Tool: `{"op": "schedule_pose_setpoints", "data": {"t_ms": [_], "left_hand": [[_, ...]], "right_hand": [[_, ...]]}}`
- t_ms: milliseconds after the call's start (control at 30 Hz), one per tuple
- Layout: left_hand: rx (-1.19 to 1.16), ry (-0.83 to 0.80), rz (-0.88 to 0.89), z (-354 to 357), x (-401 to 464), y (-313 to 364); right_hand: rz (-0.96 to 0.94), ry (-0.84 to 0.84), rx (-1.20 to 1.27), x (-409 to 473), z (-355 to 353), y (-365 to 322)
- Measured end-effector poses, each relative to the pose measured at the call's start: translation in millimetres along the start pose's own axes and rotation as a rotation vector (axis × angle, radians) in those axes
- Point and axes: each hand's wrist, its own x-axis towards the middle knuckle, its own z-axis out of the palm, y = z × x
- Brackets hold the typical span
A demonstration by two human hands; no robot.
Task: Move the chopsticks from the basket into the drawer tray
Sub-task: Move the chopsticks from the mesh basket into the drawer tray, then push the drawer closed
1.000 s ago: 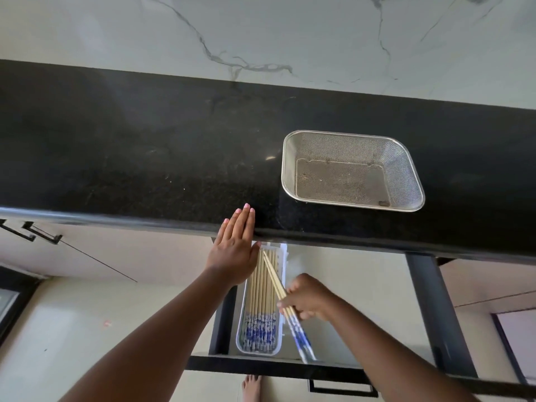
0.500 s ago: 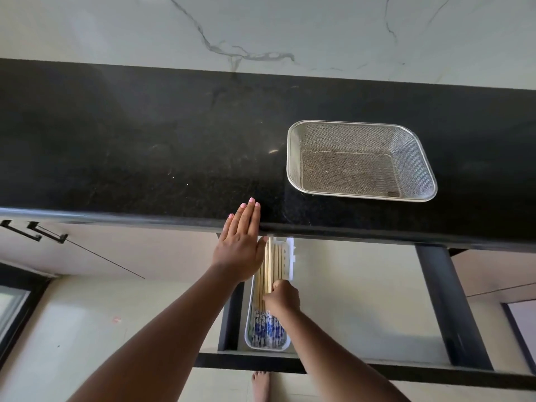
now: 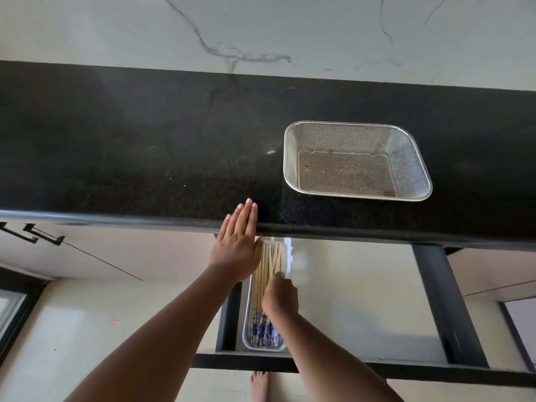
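The basket point(image 3: 357, 161) sat on the counter point(image 3: 145, 158), to my right. Below the counter's front edge the drawer point(image 3: 333, 300) stood open, with the tray point(image 3: 249, 314) at its left side. The chopsticks point(image 3: 262, 285) lay lengthwise in the tray, between my left hand point(image 3: 236, 250) and my right hand point(image 3: 280, 297).

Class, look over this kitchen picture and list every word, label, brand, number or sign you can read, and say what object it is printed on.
None: no readable text shows anywhere.
The chopsticks in the drawer tray carry a blue and white pattern, not letters.
The mesh basket, black countertop and marble wall bear no markings.
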Motion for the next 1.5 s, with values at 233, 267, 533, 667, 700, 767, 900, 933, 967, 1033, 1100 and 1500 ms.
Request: {"op": "schedule_pose_setpoints", "data": {"t_ms": [233,267,533,667,700,767,900,933,967,1033,1100,1500], "left_hand": [[0.012,-0.007,-0.008,1.3,0.4,0.6],[0.014,-0.006,-0.009,1.5,0.5,0.8],[0.031,0.005,-0.024,2.4,-0.1,3.1],[0.022,0.011,-0.022,1.5,-1.1,3.9],[0.017,0.015,-0.021,1.1,-1.1,4.6],[0.014,0.02,-0.024,0.4,-0.9,5.6],[0.012,0.004,-0.028,-1.3,-0.9,6.2],[0.01,-0.006,-0.031,-2.2,-0.4,6.5],[0.005,-0.02,-0.036,-3.5,0.2,7.0],[-0.024,-0.062,-0.057,-7.4,-0.1,9.5],[-0.064,-0.099,-0.083,-9.7,-5.6,13.9],[-0.107,-0.185,-0.106,29.7,-170.2,57.1]], "right_hand": [[-0.036,0.031,0.005,-2.2,4.1,-0.6],[-0.034,0.033,0.002,-2.8,4.3,-1.6],[-0.035,0.027,0.018,-7.3,7.3,2.2],[-0.036,0.016,0.002,-10.1,9.6,4.0],[-0.028,0.018,0.0,-10.5,9.6,4.6],[-0.011,0.018,-0.015,-11.3,8.5,5.4],[-0.075,-0.017,0.004,-15.0,0.5,9.4],[-0.115,-0.023,0.014,-17.6,-4.0,13.4],[-0.155,-0.022,0.027,-20.8,-9.3,18.9],[-0.215,0.009,0.041,-29.5,-23.9,36.3],[-0.236,0.063,0.045,-37.5,-41.9,59.4],[-0.419,0.351,-0.137,-124.9,-90.5,220.2]]}}
